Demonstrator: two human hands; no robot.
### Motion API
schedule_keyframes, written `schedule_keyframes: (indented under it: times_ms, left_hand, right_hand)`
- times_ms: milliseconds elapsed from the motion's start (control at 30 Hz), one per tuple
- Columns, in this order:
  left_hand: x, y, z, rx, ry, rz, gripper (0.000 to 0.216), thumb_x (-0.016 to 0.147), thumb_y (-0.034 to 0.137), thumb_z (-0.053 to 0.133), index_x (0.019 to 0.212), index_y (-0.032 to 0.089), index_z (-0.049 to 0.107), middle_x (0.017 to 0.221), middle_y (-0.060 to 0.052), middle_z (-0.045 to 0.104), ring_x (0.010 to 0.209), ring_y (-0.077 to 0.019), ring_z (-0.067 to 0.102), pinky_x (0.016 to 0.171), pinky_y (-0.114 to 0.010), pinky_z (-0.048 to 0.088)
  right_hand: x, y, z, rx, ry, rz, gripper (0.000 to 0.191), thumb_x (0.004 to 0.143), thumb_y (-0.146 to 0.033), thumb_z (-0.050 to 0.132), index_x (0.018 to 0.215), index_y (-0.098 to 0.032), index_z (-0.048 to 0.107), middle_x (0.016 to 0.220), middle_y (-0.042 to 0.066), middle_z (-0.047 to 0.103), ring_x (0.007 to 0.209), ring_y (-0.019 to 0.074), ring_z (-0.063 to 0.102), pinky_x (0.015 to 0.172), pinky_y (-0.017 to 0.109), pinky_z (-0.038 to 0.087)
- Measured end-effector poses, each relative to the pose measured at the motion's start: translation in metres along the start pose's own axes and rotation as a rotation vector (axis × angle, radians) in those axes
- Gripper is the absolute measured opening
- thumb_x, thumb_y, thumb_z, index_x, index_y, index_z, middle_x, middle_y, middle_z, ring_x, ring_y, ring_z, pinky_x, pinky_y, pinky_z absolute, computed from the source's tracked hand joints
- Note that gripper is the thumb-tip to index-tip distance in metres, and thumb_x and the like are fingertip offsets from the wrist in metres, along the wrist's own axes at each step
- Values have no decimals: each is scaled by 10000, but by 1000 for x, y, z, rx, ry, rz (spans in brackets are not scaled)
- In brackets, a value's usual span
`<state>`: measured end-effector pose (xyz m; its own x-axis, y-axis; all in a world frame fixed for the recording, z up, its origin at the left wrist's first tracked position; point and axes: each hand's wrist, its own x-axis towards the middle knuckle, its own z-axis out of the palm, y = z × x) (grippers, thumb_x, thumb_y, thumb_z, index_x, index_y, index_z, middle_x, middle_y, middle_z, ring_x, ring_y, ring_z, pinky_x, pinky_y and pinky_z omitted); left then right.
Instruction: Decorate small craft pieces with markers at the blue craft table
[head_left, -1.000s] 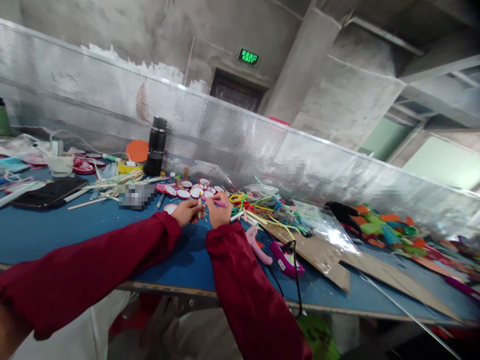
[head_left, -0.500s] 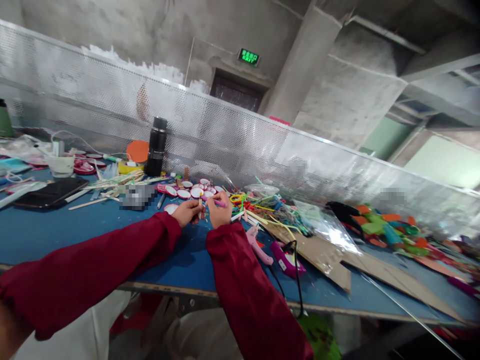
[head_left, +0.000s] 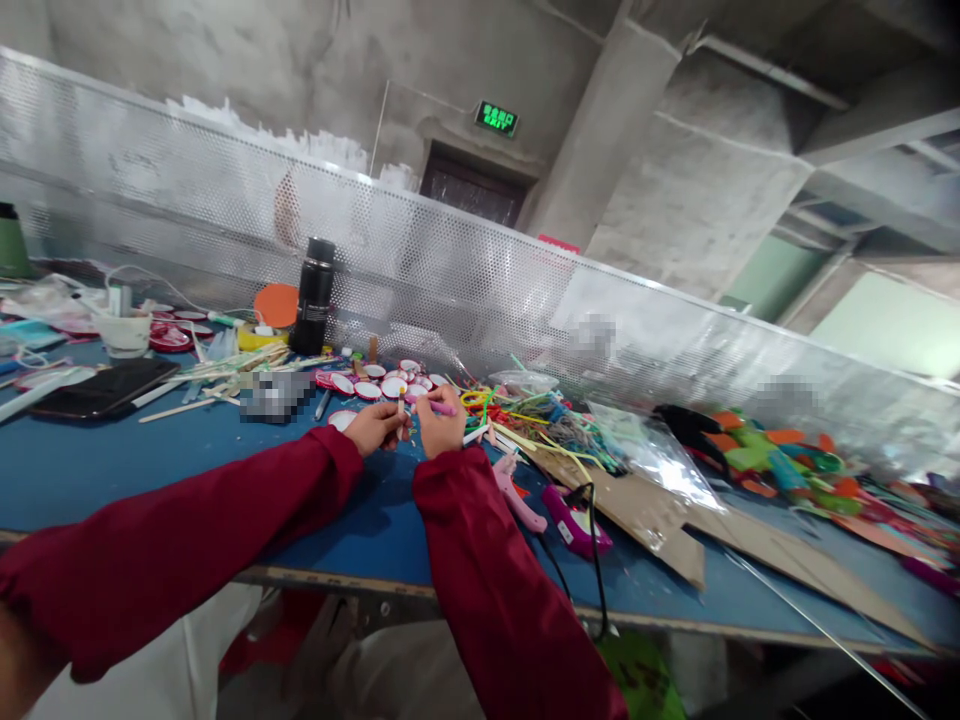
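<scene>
Both my arms in dark red sleeves reach over the blue table (head_left: 97, 460). My left hand (head_left: 375, 426) is closed in a pinch on a small thin stick that stands upright between its fingers. Right beside it, my right hand (head_left: 440, 424) is closed round a pink pen-like stick (head_left: 442, 408) that points right. The two hands almost touch. Just behind them lie several red-rimmed white discs (head_left: 382, 384). A tangle of coloured pipe cleaners (head_left: 525, 410) lies to the right of my hands.
A black flask (head_left: 312, 296) stands by the perforated metal screen (head_left: 450, 270). A pink glue gun (head_left: 574, 520) with a black cord and pink scissors (head_left: 517, 495) lie on the right, beside cardboard sheets (head_left: 675, 520). A black tablet (head_left: 97, 388), wooden sticks and a white cup (head_left: 124, 335) are on the left.
My hands stay in the same place with only small finger movement. The view has shifted slightly.
</scene>
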<state>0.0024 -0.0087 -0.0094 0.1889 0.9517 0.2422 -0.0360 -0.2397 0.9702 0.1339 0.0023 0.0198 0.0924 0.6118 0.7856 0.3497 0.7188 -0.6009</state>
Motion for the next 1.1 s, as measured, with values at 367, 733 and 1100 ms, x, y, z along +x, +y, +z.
schedule_keyframes:
  times_ms: [367,733,1100]
  left_hand:
    - [0,0,0,-6,-11,-3,326,742,464,639,752,146,568,619,1,608,396,-79,488,394,-211,328]
    - [0,2,0,-22,13,-22,301,747,441,640,764,149,568,628,1,618,396,-75,482,400,-213,323]
    - [0,2,1,-12,13,-3,324,739,468,639,750,155,556,632,5,617,407,-80,499,397,-214,339]
  right_hand:
    - [1,-4,-2,-7,-14,-24,152,719,-216,540,588,-209,463,565,-61,477,564,113,454,586,241,363]
    - [2,-5,-4,-1,-3,-6,139,717,-213,522,584,-205,480,545,-62,476,548,108,450,577,236,366]
    - [-1,-4,-1,-8,-16,-27,154,724,-214,520,587,-211,448,565,-64,463,566,110,448,582,240,366]
